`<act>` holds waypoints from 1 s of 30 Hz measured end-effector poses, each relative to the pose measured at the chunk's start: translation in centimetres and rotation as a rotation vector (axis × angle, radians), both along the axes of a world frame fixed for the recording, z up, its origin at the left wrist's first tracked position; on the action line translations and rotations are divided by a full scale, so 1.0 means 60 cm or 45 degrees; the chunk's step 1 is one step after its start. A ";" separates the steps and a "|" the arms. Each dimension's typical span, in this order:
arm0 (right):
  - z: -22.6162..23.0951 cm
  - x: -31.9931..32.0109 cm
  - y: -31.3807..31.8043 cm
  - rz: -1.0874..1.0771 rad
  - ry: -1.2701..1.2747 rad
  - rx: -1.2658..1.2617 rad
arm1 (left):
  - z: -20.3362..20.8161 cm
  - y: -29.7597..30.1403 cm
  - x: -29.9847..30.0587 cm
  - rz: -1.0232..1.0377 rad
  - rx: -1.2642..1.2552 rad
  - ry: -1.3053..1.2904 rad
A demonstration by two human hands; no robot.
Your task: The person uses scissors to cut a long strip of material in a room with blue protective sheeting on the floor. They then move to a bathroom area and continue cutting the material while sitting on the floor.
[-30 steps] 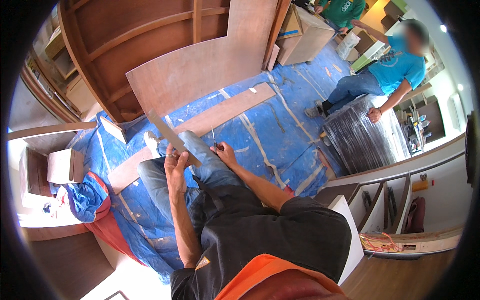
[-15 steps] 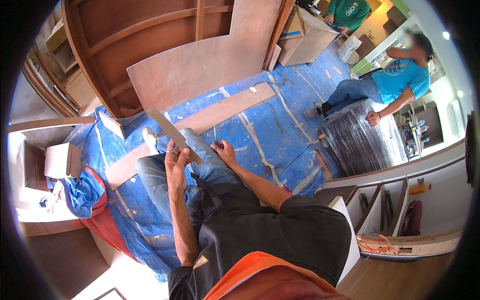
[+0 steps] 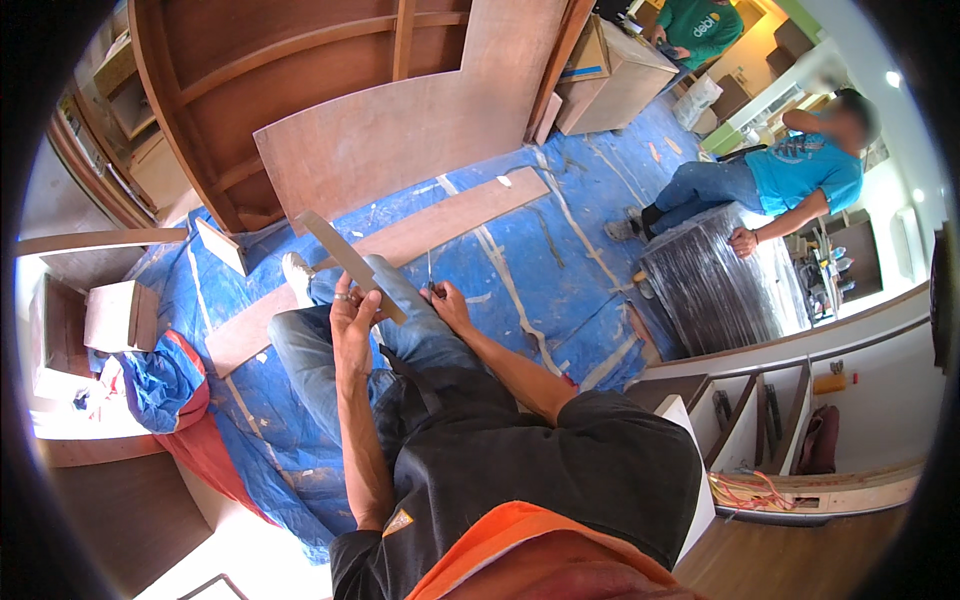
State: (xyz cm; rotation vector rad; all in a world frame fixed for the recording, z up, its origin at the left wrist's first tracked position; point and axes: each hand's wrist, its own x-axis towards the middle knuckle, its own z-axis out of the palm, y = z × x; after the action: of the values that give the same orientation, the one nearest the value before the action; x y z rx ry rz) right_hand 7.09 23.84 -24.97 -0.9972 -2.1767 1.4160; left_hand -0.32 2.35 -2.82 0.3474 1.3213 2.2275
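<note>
My left hand (image 3: 355,318) is closed on a narrow, flat wooden strip (image 3: 340,252), its fingers and thumb gripping the near end. The strip slants up and away to the left, above my bent legs. Over my right thigh, my right hand (image 3: 450,306) is closed around a slim tool with a thin metal shaft (image 3: 430,268), which looks like a screwdriver. Its handle is mostly hidden in my fingers. The shaft points away from me and stays apart from the strip.
Under me lies a blue tarp (image 3: 470,262) with a long plywood board (image 3: 450,222) on it. A large curved panel (image 3: 400,150) leans ahead. At right, a person in blue (image 3: 800,180) rests a hand on a plastic-wrapped block (image 3: 715,285); another in green (image 3: 700,35) stands farther back.
The wooden strip has tilted slightly in my left hand, showing more of its face. My right hand is almost still. The person in blue has shifted their head and legs.
</note>
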 end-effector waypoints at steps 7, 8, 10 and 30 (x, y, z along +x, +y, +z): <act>-0.016 0.001 0.009 0.063 -0.019 0.039 | 0.000 0.002 -0.003 -0.027 0.007 0.008; -0.018 0.002 0.010 0.066 -0.033 0.045 | -0.001 0.001 -0.003 -0.026 0.013 0.009; -0.020 0.004 0.012 0.063 -0.037 0.032 | -0.002 0.001 -0.002 -0.029 0.025 0.009; -0.029 0.024 0.023 -0.012 -0.210 -0.061 | 0.001 -0.016 -0.010 0.022 0.085 0.010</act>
State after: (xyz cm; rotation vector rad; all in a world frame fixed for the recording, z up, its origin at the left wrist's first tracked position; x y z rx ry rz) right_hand 8.54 25.20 -26.69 -1.1780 -2.2592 1.4339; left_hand -0.91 1.38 -2.77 0.3705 1.2609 2.2903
